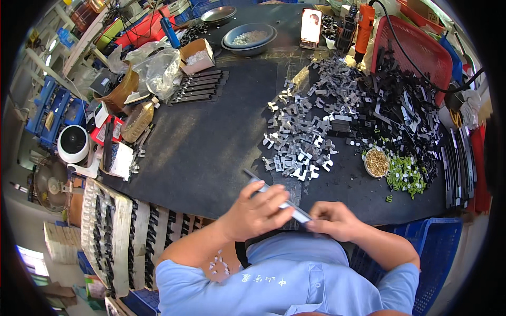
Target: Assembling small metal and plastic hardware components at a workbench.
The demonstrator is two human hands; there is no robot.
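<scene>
The left hand (256,209) is curled around a long, flat grey metal strip (276,197), fingers wrapped over its middle, while the right hand (332,220) pinches the strip's near end between closed fingertips. The strip slants from the table edge down toward the person's chest, held above the dark work mat (211,147). This looks like a fitting or checking step at the strip's end; any further move would call for a steady left grip and fine fingertip work on the right. Beyond lie a heap of small silver metal clips (300,142), a pile of black metal brackets (400,116), a small bowl of brass screws (377,162) and green plastic pieces (405,176); nothing blocks the hands.
</scene>
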